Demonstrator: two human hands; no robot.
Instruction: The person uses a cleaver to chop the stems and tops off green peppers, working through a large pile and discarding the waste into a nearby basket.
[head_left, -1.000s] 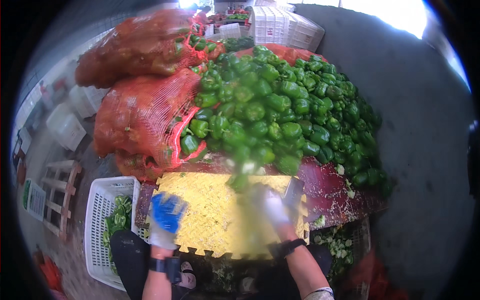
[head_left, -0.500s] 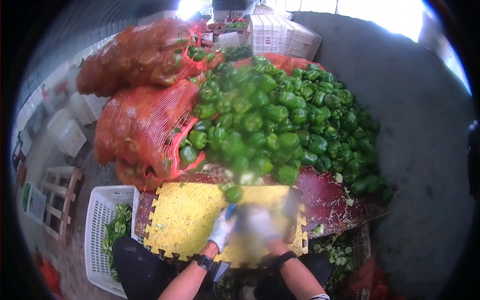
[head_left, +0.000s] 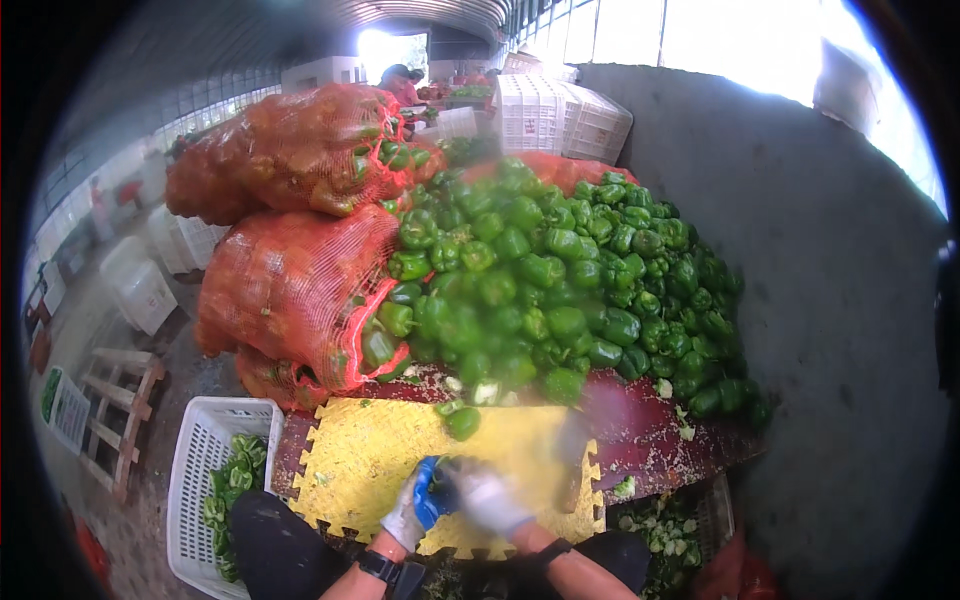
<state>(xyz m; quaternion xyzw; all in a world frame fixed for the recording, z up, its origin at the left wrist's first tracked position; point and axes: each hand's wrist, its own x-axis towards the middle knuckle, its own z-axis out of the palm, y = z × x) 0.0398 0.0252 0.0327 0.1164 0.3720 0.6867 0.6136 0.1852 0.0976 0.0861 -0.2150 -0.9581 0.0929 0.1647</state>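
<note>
My left hand (head_left: 406,512), in a white glove with blue over its fingers, curls around a dark green bell pepper (head_left: 447,484) above the yellow foam mat (head_left: 350,470). Much of that pepper is hidden. My right hand (head_left: 487,499), also white-gloved, meets it from the right; its fingers are smeared. Just beyond the hands, a loose green bell pepper (head_left: 462,423) lies on the mat. A blurred grey, blade-like shape (head_left: 573,460) is at the mat's right side. Behind the mat rises a large heap of green bell peppers (head_left: 560,270).
Red mesh sacks (head_left: 290,290) of peppers are stacked at the left. A white crate (head_left: 180,490) with cut green pieces stands by my left knee; another crate (head_left: 715,515) with scraps is at the right. A wooden pallet (head_left: 118,405) lies far left. White crates (head_left: 535,115) stand behind the heap.
The view has tilted up, so the scene sits lower. My left hand has turned, showing more blue, with a dark green pepper now visible between the hands. My right hand has moved left.
</note>
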